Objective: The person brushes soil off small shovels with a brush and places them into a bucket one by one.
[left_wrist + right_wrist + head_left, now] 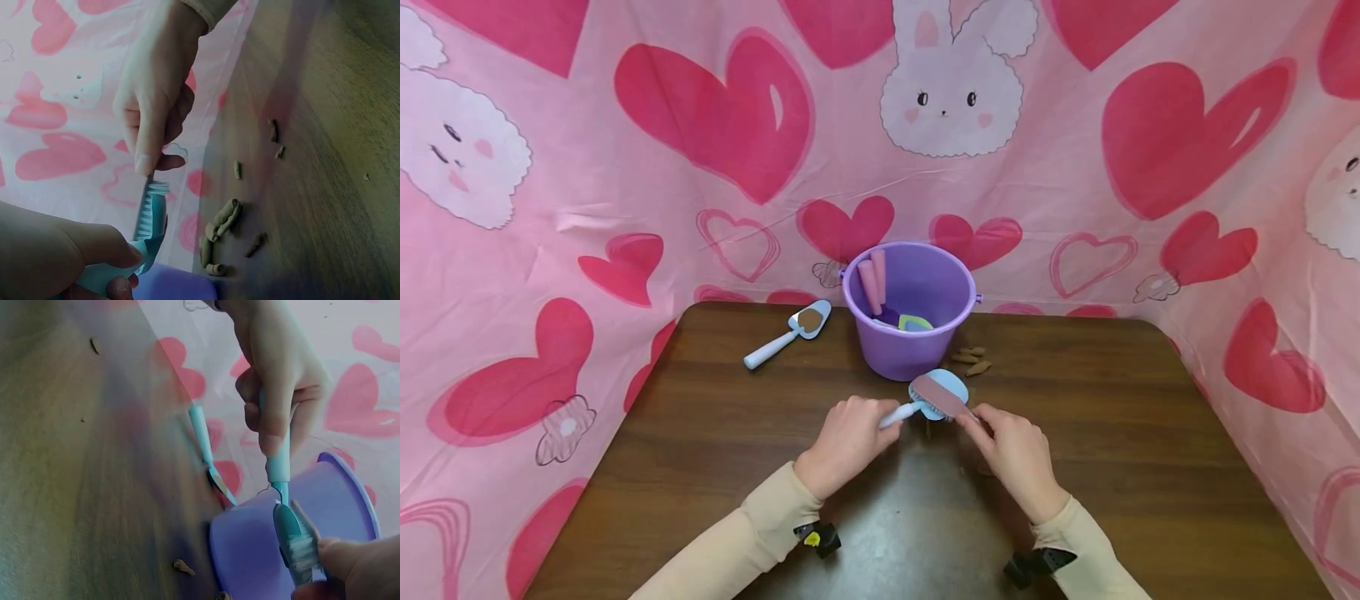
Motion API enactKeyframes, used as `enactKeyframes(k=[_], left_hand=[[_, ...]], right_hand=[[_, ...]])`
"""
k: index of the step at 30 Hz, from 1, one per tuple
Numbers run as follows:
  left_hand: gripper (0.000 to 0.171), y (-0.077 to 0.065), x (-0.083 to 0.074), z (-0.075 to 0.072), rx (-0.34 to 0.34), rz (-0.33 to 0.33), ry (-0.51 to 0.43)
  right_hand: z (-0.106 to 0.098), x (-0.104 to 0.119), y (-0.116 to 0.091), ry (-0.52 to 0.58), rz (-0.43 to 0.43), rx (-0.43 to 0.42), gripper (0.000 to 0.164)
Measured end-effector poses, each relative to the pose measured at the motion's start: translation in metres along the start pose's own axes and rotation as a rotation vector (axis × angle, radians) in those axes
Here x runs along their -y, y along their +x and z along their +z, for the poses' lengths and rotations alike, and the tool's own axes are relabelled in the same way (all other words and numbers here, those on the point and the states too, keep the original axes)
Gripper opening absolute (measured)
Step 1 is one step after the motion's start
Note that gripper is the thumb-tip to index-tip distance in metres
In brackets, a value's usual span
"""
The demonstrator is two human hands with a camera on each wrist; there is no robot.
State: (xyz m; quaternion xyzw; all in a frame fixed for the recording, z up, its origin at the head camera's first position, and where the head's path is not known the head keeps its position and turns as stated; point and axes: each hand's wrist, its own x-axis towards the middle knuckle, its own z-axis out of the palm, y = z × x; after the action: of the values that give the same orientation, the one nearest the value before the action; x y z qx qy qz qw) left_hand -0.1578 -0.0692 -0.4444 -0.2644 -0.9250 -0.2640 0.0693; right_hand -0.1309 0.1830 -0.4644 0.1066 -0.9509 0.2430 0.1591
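My left hand (pixel 850 437) grips the light blue handle of a tool (pixel 951 385) with a rounded head. The right hand (pixel 1015 458) pinches the end of a flat pinkish-brown strip (pixel 938 395), which lies across that head. Pale bristles (pixel 147 212) fill the space between the strip and the head; I cannot tell which of the two they belong to. In the right wrist view the tool's head (pixel 285 528) overlaps the purple bucket (pixel 250 544). Both hands are above the table, just in front of the bucket.
A light blue trowel (pixel 786 335) with a brown patch on its blade lies left of the bucket. Pink handles (pixel 869 285) and a green-and-blue piece (pixel 916 323) are inside the bucket. Several curled brown bits (pixel 977 367) lie beside it. Pink heart-patterned cloth (pixel 737 208) surrounds the table (pixel 715 467).
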Motion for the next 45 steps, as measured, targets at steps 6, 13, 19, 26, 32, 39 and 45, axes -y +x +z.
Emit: enactKeyframes(k=[6, 13, 19, 26, 32, 39, 45], left_hand=[[0.011, -0.001, -0.003, -0.002, 0.005, -0.006, -0.026], [0.010, 0.002, -0.004, -0.002, 0.025, -0.029, -0.059], [0.007, 0.004, -0.004, -0.003, 0.027, -0.040, -0.058], [0.012, 0.002, -0.005, -0.003, 0.029, -0.033, -0.060], [0.014, 0.000, -0.007, -0.005, 0.027, -0.027, -0.059], [0.010, 0.000, -0.008, -0.007, 0.020, -0.032, -0.074], [0.012, -0.001, -0.009, -0.007, 0.020, -0.035, -0.103]], right_hand=[[-0.006, -0.010, 0.002, -0.017, 0.075, -0.019, 0.017], [-0.009, -0.015, 0.005, -0.028, 0.025, -0.070, 0.016], [-0.004, -0.011, 0.005, -0.028, -0.087, -0.090, 0.020], [-0.008, -0.010, 0.005, -0.026, -0.018, -0.078, 0.017], [-0.018, -0.014, 0.007, -0.017, 0.045, -0.089, 0.020], [-0.023, -0.019, 0.010, 0.038, 0.129, -0.059, 0.019], [-0.019, -0.027, 0.011, 0.016, 0.170, 0.009, 0.022]])
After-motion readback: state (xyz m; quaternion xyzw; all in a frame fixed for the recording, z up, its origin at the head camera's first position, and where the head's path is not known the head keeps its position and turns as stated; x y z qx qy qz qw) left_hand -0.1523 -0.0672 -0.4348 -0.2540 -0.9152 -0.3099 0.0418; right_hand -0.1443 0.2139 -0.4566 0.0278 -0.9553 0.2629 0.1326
